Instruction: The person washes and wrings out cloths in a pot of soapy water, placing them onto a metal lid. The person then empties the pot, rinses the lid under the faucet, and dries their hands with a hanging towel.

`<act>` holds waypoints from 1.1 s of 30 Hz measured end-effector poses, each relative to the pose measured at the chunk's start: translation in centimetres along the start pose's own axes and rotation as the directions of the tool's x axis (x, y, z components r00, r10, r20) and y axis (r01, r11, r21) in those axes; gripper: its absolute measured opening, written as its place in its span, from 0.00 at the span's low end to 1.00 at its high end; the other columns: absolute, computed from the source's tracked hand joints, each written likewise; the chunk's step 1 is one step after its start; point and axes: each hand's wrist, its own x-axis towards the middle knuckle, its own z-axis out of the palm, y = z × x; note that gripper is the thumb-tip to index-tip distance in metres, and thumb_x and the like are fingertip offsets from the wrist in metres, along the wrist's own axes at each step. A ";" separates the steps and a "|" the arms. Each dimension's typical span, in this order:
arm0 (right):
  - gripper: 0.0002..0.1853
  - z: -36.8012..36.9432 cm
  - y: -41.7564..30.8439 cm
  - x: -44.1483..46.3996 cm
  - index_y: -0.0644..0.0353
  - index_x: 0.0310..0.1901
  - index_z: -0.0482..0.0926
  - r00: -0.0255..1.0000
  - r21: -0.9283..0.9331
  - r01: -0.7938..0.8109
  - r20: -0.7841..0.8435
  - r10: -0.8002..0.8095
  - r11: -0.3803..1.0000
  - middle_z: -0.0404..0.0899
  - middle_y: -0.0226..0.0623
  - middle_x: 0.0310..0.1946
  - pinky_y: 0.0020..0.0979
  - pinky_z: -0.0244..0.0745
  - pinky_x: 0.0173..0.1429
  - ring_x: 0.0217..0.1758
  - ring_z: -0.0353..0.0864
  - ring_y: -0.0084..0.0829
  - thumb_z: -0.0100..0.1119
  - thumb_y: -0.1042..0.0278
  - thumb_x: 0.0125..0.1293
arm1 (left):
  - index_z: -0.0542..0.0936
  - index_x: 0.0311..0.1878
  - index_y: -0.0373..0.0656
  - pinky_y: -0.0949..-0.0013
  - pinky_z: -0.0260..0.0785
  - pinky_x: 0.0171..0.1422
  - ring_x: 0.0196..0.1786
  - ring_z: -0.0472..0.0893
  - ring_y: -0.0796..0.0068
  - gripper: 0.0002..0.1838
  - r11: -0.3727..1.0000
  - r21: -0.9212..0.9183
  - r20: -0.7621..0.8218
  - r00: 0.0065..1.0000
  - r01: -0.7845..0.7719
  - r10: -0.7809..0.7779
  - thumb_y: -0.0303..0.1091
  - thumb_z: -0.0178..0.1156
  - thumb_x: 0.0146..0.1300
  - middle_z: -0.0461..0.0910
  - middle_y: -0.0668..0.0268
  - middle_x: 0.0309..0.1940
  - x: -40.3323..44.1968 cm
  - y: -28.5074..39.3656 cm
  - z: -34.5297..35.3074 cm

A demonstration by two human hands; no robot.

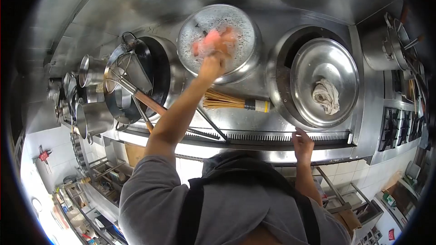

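Steel stovetop [254, 91] is bearing a pot [255, 41] where the left hand [213, 65], grip too blurred to tell, is adjoining likely soft, slippery pink pieces [212, 38], best cupped underneath.

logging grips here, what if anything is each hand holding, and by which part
The left hand is over the pot, but blur hides whether or where it grips anything; the right hand appears empty.

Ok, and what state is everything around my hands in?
Left hand, blurred, grip unclear
Pink-orange item, blurred, at the left hand
Right hand, loosely curled, nothing visibly held
Pot, uncovered, bubbly liquid inside
Bamboo brush, lying on its side
Cloth, crumpled on the round metal dish
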 end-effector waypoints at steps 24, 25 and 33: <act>0.16 13.6 -21.0 15.9 0.60 0.49 0.81 0.901 0.033 0.389 0.195 -0.388 0.921 0.85 0.44 0.37 0.31 0.79 0.44 0.38 0.86 0.34 0.62 0.61 0.63 | 0.82 0.38 0.36 0.69 0.73 0.38 0.33 0.81 0.69 0.16 0.973 -0.145 0.372 0.921 0.178 -0.113 0.35 0.66 0.45 0.83 0.58 0.29 9.0 -3.3 -10.7; 0.18 14.0 -23.9 16.4 0.63 0.48 0.80 0.882 0.010 0.421 0.227 -0.412 0.907 0.83 0.47 0.38 0.34 0.78 0.46 0.39 0.85 0.39 0.63 0.59 0.61 | 0.80 0.31 0.34 0.70 0.70 0.32 0.26 0.76 0.75 0.13 0.955 -0.216 0.367 0.923 0.202 -0.112 0.34 0.68 0.46 0.78 0.61 0.22 9.2 -1.8 -11.9; 0.15 19.5 -25.7 19.4 0.61 0.42 0.79 0.785 0.003 0.606 0.162 -0.598 0.795 0.81 0.51 0.37 0.45 0.74 0.47 0.43 0.79 0.55 0.60 0.59 0.60 | 0.79 0.26 0.37 0.67 0.68 0.30 0.22 0.76 0.74 0.16 0.909 -0.349 0.214 0.963 0.230 -0.161 0.41 0.69 0.52 0.78 0.62 0.19 10.7 4.6 -19.6</act>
